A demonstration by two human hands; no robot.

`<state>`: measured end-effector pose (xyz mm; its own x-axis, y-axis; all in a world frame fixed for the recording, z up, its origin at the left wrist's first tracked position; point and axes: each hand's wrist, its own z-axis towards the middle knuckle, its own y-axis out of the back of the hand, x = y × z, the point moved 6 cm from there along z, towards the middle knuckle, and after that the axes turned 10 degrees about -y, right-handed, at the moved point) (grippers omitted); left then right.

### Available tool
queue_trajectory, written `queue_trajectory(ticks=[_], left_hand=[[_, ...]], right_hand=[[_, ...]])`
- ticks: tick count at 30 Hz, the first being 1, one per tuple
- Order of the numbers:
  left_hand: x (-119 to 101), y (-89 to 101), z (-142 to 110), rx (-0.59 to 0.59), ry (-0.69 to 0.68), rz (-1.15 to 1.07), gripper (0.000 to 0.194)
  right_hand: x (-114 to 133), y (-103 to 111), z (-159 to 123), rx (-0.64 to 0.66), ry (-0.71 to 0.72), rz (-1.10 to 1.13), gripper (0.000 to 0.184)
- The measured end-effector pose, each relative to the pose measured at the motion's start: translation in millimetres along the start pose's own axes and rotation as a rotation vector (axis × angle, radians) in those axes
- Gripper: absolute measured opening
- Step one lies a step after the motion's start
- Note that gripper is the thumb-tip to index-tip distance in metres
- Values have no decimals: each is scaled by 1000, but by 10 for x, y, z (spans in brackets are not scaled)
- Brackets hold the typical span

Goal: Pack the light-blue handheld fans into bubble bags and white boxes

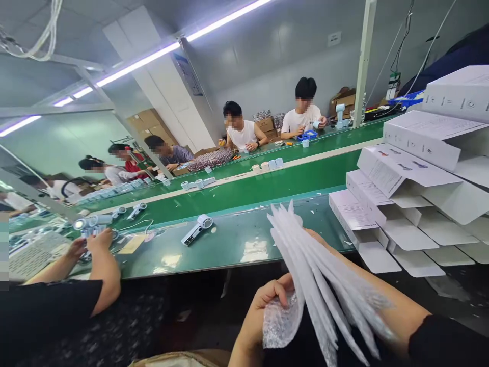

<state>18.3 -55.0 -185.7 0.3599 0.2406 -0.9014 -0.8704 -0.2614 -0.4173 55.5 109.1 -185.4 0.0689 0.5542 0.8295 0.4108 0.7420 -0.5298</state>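
Note:
My left hand (269,300) is closed on the curled edge of a bubble wrap bag, thumb on top. The bubble wrap bags (321,275), several of them, fan out in a whitish, translucent bundle in front of me. Behind this bundle my right hand (314,235) is mostly covered, and its fingers are hidden. My right forearm runs along the back of the bags. On the green table beyond lies a light-blue and dark handheld fan (197,229), apart from both hands.
White open-ended cartons (382,214) are piled at the right. On the left, a co-worker's hands (93,242) hold a fan part beside a cable and a paper slip (132,244). A green conveyor belt (237,186) crosses behind the table, with several people seated beyond it.

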Motion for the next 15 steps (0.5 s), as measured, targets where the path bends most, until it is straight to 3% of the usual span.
queue_trajectory(ticks=[3,5,11,13,15], left_hand=[[32,201,117,-151,15,-3,23],[16,368,184,-172,44,66,32],[-234,844,493,73,156,173,78],[-323,1017,719,-22,138,269,82],[-417,1109,991,-169,2,548,80]], right_hand=[[63,-46,190,115,-31,163,42],[160,17,383,80,8,232,42],[440,555,1130,-351,61,-105,39],[446,685,1356,-426,39,-197,42],[434,780,1518,-504,21,-271,48]])
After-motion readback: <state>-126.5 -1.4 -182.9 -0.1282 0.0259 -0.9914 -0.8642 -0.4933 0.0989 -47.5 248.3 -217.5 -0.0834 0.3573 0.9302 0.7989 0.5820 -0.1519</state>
